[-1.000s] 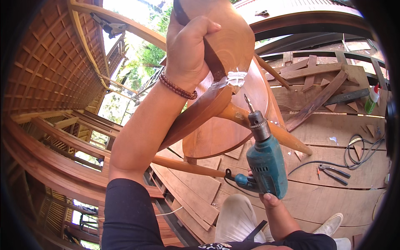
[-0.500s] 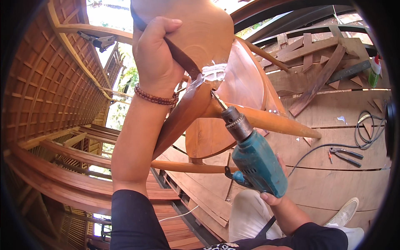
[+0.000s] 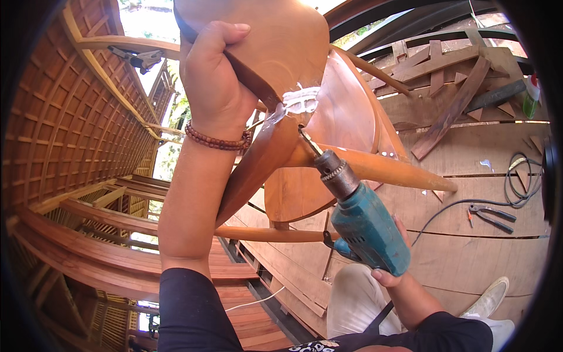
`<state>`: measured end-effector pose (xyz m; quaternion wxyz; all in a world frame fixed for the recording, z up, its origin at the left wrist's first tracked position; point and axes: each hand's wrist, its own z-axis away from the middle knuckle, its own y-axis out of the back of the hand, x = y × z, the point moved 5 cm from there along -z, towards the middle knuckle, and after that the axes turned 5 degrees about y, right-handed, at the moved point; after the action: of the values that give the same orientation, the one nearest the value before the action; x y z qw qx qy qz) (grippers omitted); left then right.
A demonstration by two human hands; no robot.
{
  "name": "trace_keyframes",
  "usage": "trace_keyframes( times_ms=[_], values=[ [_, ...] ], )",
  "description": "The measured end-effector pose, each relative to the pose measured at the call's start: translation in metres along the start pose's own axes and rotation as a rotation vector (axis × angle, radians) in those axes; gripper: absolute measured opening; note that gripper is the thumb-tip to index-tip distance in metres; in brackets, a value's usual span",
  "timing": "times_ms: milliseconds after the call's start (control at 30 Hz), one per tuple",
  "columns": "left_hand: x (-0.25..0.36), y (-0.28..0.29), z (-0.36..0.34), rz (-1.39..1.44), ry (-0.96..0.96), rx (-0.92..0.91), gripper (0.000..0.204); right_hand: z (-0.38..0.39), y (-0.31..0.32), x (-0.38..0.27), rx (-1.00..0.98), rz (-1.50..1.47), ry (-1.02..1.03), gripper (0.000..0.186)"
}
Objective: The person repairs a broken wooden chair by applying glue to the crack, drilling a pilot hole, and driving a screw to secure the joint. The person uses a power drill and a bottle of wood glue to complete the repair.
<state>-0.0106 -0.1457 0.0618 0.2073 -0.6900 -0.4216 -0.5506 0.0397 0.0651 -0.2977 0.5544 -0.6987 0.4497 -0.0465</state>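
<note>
A wooden chair (image 3: 293, 193) is tilted in front of me, with white glue (image 3: 301, 100) smeared over one joint. My left hand (image 3: 214, 82) grips the edge of its broad curved panel (image 3: 281, 47), thumb lying over the near face. In my right hand (image 3: 390, 264) is a teal power drill (image 3: 370, 232), held from below, most of my fingers hidden behind its body. The drill bit (image 3: 311, 142) points up and left, its tip at a dark hole in the chair leg joint, just below the glue.
Wood offcuts (image 3: 451, 88) lie piled at the far right beside a glue bottle (image 3: 531, 97). Pliers (image 3: 492, 217) and a coiled black cable (image 3: 519, 185) rest on the plank floor (image 3: 457, 258). A thin white cord (image 3: 258, 302) crosses the slats at lower left.
The view has shifted slightly, so the chair legs, drill and floor things appear a little further right. Both hands keep their holds, and the bit stays at the same hole.
</note>
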Motion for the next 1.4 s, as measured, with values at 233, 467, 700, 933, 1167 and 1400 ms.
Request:
trace_keyframes(
  times_ms=[233,467,700,933,1167,1400],
  values=[
    [-0.001,0.0,-0.001,0.042,0.043,-0.014,0.029,-0.015,-0.007,-0.002,-0.072,0.083,0.057,0.103],
    [-0.002,-0.002,-0.001,0.041,0.037,-0.013,0.029,-0.019,-0.04,-0.001,0.008,-0.712,-0.422,0.11],
    [-0.002,-0.001,0.001,0.01,0.03,-0.007,0.03,-0.012,-0.039,0.01,0.011,-0.466,-0.238,0.108],
    [-0.004,-0.006,0.001,0.027,0.036,0.018,0.032,-0.017,-0.04,0.007,0.009,-0.516,-0.234,0.106],
    [-0.002,-0.008,0.004,0.042,0.078,0.011,0.033,-0.013,-0.029,0.011,-0.039,-0.263,-0.077,0.104],
    [-0.011,0.001,0.003,0.013,-0.091,0.077,0.031,-0.024,-0.004,-0.035,-0.024,-0.237,-0.143,0.11]
  ],
)
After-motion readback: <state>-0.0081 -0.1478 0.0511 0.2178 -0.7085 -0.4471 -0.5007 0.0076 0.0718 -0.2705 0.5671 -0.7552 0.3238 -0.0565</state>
